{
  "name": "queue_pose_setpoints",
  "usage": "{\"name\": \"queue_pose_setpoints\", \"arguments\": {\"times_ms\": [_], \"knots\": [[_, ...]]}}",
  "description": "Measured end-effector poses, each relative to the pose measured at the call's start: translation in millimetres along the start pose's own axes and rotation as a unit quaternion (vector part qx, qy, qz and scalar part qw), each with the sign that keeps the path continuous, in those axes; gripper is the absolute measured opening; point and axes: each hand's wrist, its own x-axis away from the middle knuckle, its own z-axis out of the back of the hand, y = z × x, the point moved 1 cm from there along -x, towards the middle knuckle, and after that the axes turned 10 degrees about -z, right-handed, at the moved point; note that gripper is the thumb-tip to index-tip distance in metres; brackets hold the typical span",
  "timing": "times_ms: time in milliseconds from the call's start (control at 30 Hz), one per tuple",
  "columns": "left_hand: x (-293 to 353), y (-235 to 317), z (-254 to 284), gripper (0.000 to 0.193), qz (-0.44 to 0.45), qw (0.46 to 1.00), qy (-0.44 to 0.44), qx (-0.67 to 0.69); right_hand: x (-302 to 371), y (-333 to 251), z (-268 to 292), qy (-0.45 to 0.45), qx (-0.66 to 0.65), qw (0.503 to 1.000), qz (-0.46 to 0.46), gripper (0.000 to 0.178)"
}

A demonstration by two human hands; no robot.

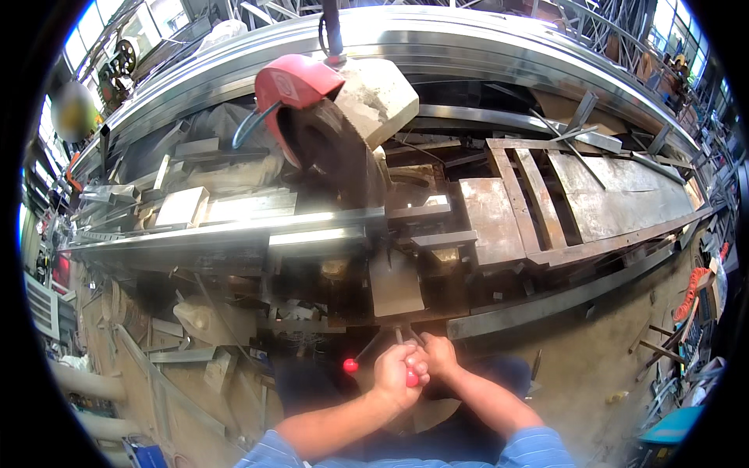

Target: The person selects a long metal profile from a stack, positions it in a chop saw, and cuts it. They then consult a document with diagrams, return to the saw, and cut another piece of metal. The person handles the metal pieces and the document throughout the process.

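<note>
At the front of a cut-off saw, both of my hands are on a clamp handle with several bars. My left hand [399, 376] is closed round one bar, and a red ball knob [412, 378] shows at its fingers. Just right of it, my right hand [440, 355] is closed at another bar of the handle, its fingertips partly hidden. A second red ball knob [350, 365] sticks out free to the left. Beyond, a silver metal bar [312, 221] lies across the saw table, its right end by the blade. The saw's red blade guard [295, 80] stands above it.
A rusty steel frame table [511, 222] extends right. Long shiny profiles [484, 39] lie behind the saw. Metal offcuts [183, 355] litter the floor at left. An orange coiled hose [691, 292] hangs at right, near a turquoise object [672, 425].
</note>
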Motion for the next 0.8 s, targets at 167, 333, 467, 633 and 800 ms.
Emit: {"name": "queue_pose_setpoints", "arguments": {"times_ms": [167, 333, 467, 633, 800], "knots": [[2, 0, -3, 0.007, 0.006, 0.999, 0.021, -0.040, 8, -6, 1, 0.012, 0.011, 0.999, -0.039, 0.041], [10, -8, 0, 0.009, -0.040, 0.997, 0.058, -0.044, 12, -1, -14, 0.022, 0.032, 0.999, -0.002, 0.037], [-18, -47, -5, 0.019, -0.171, 0.980, -0.006, -0.098, -16, 48, -64, -0.023, 0.007, 1.000, -0.014, 0.025], [-17, -32, 30, 0.036, -0.136, 0.975, -0.049, -0.168, -15, 33, -65, -0.034, 0.064, 0.997, 0.012, 0.034], [85, 37, 122, 0.056, -0.467, 0.648, 0.029, -0.601, 11, 17, -25, 0.027, 0.185, 0.982, -0.016, 0.047]]}}
